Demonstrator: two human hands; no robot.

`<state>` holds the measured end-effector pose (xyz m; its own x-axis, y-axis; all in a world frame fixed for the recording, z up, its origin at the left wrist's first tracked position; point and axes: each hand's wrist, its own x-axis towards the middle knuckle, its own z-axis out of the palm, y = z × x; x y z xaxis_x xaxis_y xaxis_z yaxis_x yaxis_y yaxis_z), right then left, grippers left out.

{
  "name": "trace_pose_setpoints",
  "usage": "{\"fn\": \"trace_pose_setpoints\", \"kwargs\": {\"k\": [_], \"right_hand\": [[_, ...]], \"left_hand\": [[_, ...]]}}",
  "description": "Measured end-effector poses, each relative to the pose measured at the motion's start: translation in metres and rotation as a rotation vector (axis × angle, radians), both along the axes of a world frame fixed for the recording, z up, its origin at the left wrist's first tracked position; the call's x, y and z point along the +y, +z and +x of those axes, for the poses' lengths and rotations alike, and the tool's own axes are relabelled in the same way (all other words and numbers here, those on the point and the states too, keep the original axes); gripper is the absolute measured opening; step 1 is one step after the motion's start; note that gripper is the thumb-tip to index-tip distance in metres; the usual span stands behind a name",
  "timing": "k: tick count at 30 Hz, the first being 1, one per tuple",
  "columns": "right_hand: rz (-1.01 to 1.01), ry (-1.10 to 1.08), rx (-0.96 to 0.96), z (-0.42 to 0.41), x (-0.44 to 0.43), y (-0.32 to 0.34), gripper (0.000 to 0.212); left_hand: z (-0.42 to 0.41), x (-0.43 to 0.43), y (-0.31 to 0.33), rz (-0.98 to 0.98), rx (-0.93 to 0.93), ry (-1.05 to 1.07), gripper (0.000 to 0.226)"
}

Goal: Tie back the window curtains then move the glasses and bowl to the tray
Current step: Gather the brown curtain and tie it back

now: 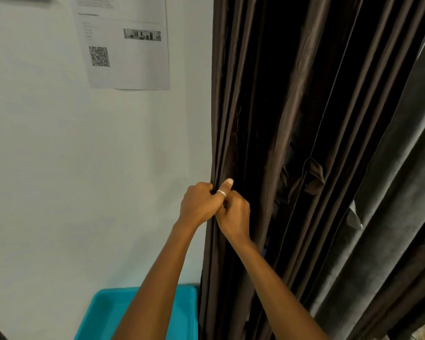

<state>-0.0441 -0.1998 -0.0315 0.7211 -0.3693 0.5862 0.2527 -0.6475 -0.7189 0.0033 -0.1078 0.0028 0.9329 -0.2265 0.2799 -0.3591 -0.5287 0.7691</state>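
The left edge of a dark brown curtain (pixel 268 119) is gripped by both hands, which are pressed together against the folds. The left hand (pixel 200 204) is closed around the edge, its thumb raised and ringed by a pale band (pixel 221 192). The right hand (pixel 234 214) is curled just beside it, touching it. A printed sheet (pixel 123 40) with a square code is fixed to the pale wall (pixel 59 168). A turquoise tray (pixel 103 312) is seen below, under the left forearm. A grey curtain (pixel 398 192) hangs at the right.

Pale wall (pixel 59 155) carries a printed sheet (pixel 125 42), text apparently blurred.
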Motion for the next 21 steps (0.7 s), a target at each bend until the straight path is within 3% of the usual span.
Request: {"fn": "trace_pose_setpoints", "kwargs": {"k": [2, 5, 8, 11, 13, 15, 17, 21], "right_hand": [[-0.009, -0.019, -0.013, 0.000, 0.000, -0.001, 0.026], [-0.067, 0.029, 0.035, -0.002, -0.006, 0.003, 0.021], [-0.028, 0.070, 0.014, -0.013, -0.019, 0.011, 0.013], [0.055, -0.277, -0.230, -0.029, -0.040, 0.022, 0.013], [0.121, -0.505, -0.294, -0.036, -0.056, 0.029, 0.033], [0.147, -0.579, -0.196, -0.038, -0.074, 0.034, 0.057], [0.125, -0.503, -0.028, -0.038, -0.093, 0.042, 0.062], [0.025, -0.431, 0.122, -0.041, -0.130, 0.053, 0.023]], "left_hand": [[-0.001, -0.006, 0.004, 0.080, -0.039, 0.054, 0.070], [0.001, -0.010, 0.006, 0.085, -0.087, 0.110, 0.047], [0.001, -0.007, 0.002, 0.080, -0.120, 0.107, 0.047], [0.001, 0.000, -0.002, 0.078, -0.150, 0.108, 0.050], [0.003, 0.004, -0.002, 0.084, -0.162, 0.104, 0.052], [0.004, 0.006, -0.001, 0.103, -0.159, 0.094, 0.052], [0.006, 0.008, 0.000, 0.119, -0.153, 0.085, 0.052], [0.011, 0.016, 0.000, 0.105, -0.145, 0.113, 0.053]]}}
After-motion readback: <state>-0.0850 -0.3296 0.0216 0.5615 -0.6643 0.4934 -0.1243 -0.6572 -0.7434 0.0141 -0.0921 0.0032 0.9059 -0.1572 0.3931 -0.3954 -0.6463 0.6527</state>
